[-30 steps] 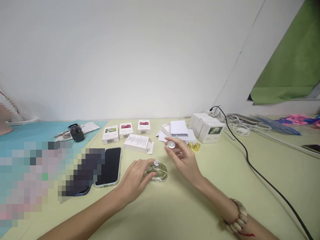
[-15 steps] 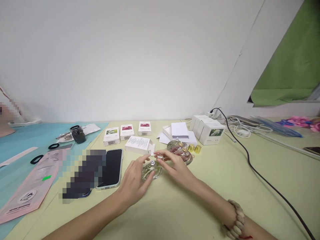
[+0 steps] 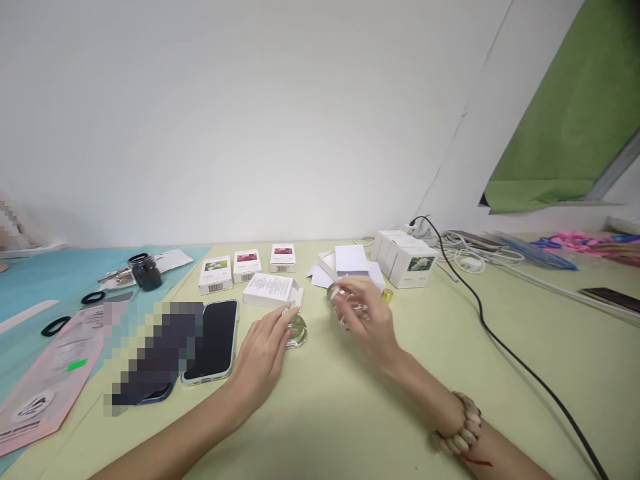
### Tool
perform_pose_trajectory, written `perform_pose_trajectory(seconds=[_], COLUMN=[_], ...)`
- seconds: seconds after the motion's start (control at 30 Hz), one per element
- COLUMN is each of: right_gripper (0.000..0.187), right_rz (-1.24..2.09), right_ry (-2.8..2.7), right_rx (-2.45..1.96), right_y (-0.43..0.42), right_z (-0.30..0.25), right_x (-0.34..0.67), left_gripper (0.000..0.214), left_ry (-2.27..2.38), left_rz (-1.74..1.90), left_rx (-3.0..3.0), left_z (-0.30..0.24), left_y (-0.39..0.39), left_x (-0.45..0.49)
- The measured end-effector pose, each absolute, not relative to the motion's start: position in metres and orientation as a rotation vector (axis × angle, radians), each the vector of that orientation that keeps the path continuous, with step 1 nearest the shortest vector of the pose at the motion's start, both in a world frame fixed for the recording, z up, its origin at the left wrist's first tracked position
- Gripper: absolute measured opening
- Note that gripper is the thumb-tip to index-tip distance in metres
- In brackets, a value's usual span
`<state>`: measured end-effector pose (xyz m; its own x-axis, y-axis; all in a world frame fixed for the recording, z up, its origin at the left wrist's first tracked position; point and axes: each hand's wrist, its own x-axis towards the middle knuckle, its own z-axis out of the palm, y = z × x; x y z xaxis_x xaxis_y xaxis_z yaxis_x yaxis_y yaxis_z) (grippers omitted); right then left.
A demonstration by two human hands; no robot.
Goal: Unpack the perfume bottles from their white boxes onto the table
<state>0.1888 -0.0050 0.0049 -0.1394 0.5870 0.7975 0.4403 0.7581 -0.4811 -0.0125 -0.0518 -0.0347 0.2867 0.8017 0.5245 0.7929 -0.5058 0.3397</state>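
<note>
Partly covered, green-tinted glass bottle (image 3: 299,332), clear, rounded, in left fingers (image 3: 273,326).

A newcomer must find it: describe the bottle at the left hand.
On the yellow-green table, find the left hand near the open white box. The greenish glass bottle it touches sits apart from the glass at the right hand.

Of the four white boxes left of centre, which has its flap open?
The box just beyond the left hand, text-covered face up, flap sticking out at its right end. The three picture-fronted boxes behind show no open flap.
</note>
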Motion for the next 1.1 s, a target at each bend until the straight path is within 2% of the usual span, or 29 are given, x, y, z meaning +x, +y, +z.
perform_pose_trajectory(seconds=[0.13,0.3,0.43,0.5,0.63,0.8,0.9,1.0,1.1], right_gripper=[0.026,0.043,0.049,0.052,0.059,0.060,0.056,0.041,0.024], right_rz=[-0.124,-0.116,-0.221,-0.252,-0.227,-0.184,-0.332,-0.489,-0.487], right_ry=[-1.546,-1.624,-1.641,-1.651,-1.738,-1.834,-1.821,-1.765,-1.772], right_rx=[-0.975,-1.468,-1.785,-1.908,-2.092,-2.048,-1.916,-1.587,-1.268], right_y=[0.019,0.052,0.056,0.055,0.058,0.064,0.060,0.048,0.034], right_z=[0.017,0.011,0.005,0.003,-0.007,-0.019,-0.012,0.004,0.016], right_x=[0.222,0.272,0.290,0.293,0.296,0.298,0.289,0.267,0.242], left_gripper=[0.050,0.055,0.065,0.062,0.038,0.034,0.033,0.032,0.037], left_ry=[1.545,1.496,1.518,1.545,1.543,1.488,1.424,1.425,1.495], left_rz=[1.030,1.113,1.184,1.174,1.147,1.159,1.115,1.048,0.996], left_rx=[2.488,2.427,2.264,2.170,2.060,1.977,1.981,2.061,2.136], left_z=[-0.036,-0.035,-0.036,-0.036,-0.034,-0.028,-0.025,-0.025,-0.028], left_y=[-0.050,-0.052,-0.054,-0.054,-0.052,-0.052,-0.055,-0.057,-0.056], left_x=[-0.014,-0.012,-0.012,-0.011,-0.012,-0.012,-0.012,-0.010,-0.010])
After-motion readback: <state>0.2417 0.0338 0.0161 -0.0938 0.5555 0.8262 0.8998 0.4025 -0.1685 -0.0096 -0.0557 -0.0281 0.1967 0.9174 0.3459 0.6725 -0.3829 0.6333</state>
